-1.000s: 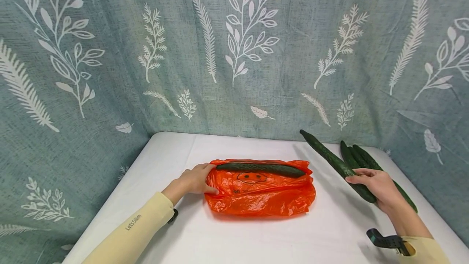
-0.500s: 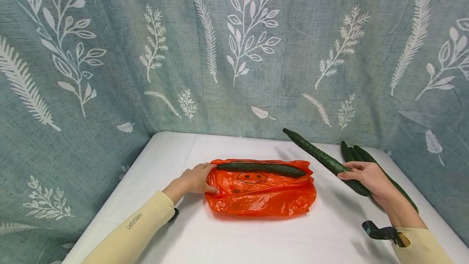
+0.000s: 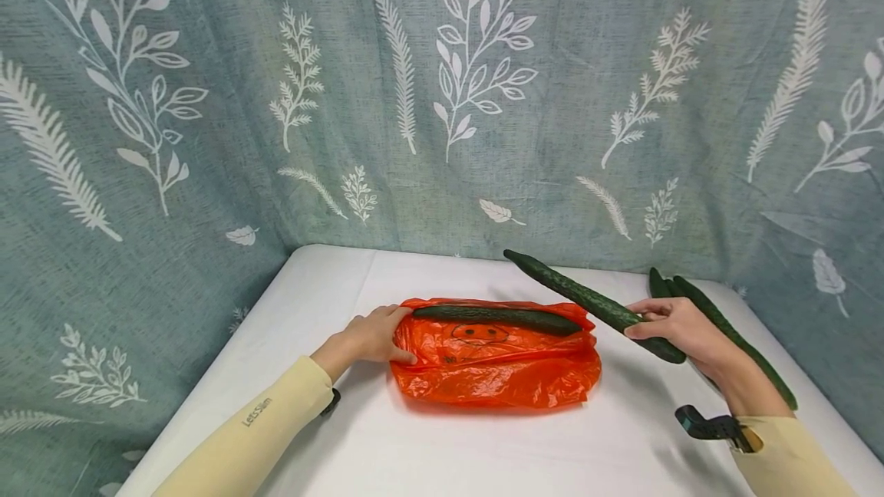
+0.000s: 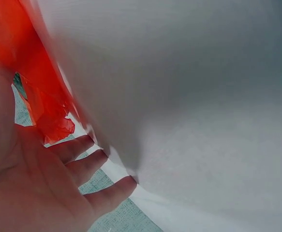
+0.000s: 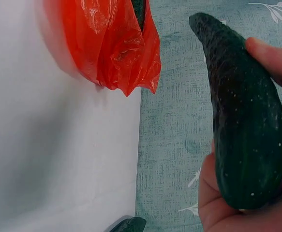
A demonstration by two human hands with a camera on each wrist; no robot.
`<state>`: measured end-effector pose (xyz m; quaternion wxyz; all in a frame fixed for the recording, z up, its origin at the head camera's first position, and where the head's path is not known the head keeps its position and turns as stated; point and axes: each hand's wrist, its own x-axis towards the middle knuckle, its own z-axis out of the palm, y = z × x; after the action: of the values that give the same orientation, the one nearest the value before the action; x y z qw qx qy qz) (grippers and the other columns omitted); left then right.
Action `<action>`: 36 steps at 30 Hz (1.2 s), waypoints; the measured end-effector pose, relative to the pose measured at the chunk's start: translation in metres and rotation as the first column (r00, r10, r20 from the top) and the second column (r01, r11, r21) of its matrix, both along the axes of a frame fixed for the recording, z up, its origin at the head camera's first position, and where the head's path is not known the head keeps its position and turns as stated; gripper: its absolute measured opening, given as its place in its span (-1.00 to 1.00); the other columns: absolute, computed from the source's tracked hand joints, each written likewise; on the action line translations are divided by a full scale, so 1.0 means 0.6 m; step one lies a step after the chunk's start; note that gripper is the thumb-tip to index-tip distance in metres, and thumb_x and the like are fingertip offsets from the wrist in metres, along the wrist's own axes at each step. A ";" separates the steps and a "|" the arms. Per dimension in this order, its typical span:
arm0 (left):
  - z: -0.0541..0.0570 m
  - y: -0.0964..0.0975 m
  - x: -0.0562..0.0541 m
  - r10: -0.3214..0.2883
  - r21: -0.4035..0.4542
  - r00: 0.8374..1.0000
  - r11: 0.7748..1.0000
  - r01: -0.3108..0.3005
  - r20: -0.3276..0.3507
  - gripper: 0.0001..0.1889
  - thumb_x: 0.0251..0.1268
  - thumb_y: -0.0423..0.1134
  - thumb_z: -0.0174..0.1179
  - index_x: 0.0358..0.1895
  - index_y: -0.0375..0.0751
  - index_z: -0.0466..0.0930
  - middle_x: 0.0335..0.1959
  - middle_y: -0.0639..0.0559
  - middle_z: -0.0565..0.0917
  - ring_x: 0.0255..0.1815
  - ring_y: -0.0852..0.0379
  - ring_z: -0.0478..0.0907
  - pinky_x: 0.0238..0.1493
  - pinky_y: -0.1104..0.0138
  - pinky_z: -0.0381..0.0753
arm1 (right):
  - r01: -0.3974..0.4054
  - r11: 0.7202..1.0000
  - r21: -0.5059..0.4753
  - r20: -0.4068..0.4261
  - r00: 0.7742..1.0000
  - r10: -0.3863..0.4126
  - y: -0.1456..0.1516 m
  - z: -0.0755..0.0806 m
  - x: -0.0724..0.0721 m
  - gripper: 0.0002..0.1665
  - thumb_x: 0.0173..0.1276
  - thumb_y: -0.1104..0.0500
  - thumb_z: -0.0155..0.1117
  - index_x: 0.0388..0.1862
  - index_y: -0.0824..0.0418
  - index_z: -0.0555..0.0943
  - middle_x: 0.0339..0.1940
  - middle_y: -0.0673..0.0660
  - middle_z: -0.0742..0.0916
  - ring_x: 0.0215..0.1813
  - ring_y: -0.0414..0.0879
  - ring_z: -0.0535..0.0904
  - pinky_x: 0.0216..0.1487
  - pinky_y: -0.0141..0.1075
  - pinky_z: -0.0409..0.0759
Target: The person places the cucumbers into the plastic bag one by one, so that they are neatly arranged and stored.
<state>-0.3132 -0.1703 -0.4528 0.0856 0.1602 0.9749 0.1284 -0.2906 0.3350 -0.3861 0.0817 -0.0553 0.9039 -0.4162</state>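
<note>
Room lies before the red bag, curtain blocking behind.

On the cream left sleeve of the person, small dark lettering reads "Let's Slim"; it runs slantwise along the forearm, from the elbow side up toward the cuff. The orange-red plastic bag carries a dark printed sign on its upper face: a rounded outline around two dark dots, somewhat like a snout. Just below that, toward the left, stands a short row of dark characters, too small and creased to read.
</note>
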 end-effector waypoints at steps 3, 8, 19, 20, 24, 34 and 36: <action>0.000 0.000 0.000 -0.001 -0.007 1.000 1.000 0.001 0.004 0.02 0.06 0.33 0.41 0.56 0.01 0.21 0.53 -0.10 0.30 0.53 -0.13 0.24 0.35 -0.18 0.33 | -0.030 0.999 -0.011 0.029 0.999 0.030 -0.006 0.003 -0.004 -0.18 0.26 -0.02 0.48 0.38 0.39 0.47 0.49 0.47 0.38 0.52 0.48 0.18 0.33 0.35 0.33; 0.002 0.002 0.000 0.001 -0.006 1.000 1.000 -0.001 0.007 0.02 0.06 0.32 0.41 0.56 0.02 0.20 0.53 -0.11 0.30 0.53 -0.14 0.25 0.36 -0.19 0.32 | -0.076 0.997 0.006 0.023 0.997 0.075 -0.019 0.009 -0.011 -0.20 0.24 -0.02 0.50 0.35 0.38 0.50 0.48 0.45 0.41 0.51 0.45 0.23 0.34 0.28 0.38; 0.004 0.002 0.002 0.011 0.007 1.000 1.000 -0.011 0.027 0.01 0.07 0.29 0.43 0.56 0.02 0.20 0.55 -0.12 0.27 0.54 -0.14 0.23 0.39 -0.17 0.29 | -0.203 0.979 0.010 -0.010 0.979 0.203 -0.036 0.017 -0.027 -0.32 0.19 0.09 0.51 0.24 0.37 0.59 -0.43 0.02 0.50 -0.10 -0.11 0.46 -0.13 -0.18 0.50; 0.003 0.002 0.002 0.012 0.005 1.000 1.000 -0.012 0.028 0.01 0.07 0.29 0.42 0.56 0.02 0.19 0.55 -0.11 0.27 0.54 -0.14 0.23 0.38 -0.17 0.29 | -0.211 0.977 0.000 -0.001 0.977 0.211 -0.039 0.017 -0.029 -0.34 0.18 0.11 0.51 0.22 0.38 0.60 -0.50 -0.05 0.36 -0.22 -0.16 0.38 -0.20 -0.21 0.43; 0.004 0.002 0.002 0.015 -0.007 0.999 1.000 -0.015 0.028 0.01 0.07 0.31 0.42 0.57 0.04 0.19 0.55 -0.10 0.27 0.54 -0.13 0.22 0.38 -0.17 0.30 | -0.258 0.966 -0.028 0.031 0.965 0.259 -0.049 0.018 -0.037 -0.40 0.18 0.15 0.50 0.18 0.39 0.61 -0.56 -0.08 0.24 -0.34 -0.19 0.32 -0.28 -0.21 0.39; 0.003 0.003 0.001 0.005 0.002 1.000 1.000 -0.005 0.020 0.01 0.06 0.29 0.43 0.56 0.01 0.21 0.53 -0.11 0.31 0.52 -0.14 0.26 0.34 -0.21 0.33 | -0.324 0.946 0.003 0.053 0.945 0.323 -0.077 0.020 -0.052 -0.42 0.16 0.15 0.50 0.17 0.33 0.65 -0.19 0.11 0.66 -0.03 0.00 0.55 -0.06 -0.15 0.58; 0.004 0.003 0.002 0.005 0.006 1.000 1.000 -0.006 0.022 0.01 0.06 0.28 0.44 0.55 0.01 0.21 0.51 -0.11 0.33 0.51 -0.14 0.27 0.34 -0.24 0.33 | -0.332 0.943 0.005 0.064 0.941 0.331 -0.084 0.019 -0.054 -0.42 0.16 0.13 0.51 0.17 0.29 0.67 0.09 0.24 0.70 0.22 0.18 0.57 0.12 -0.03 0.62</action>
<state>-0.3120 -0.1683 -0.4505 0.0955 0.1564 0.9740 0.1334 -0.3233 0.2849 -0.3746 0.1793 -0.1930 0.8819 -0.3909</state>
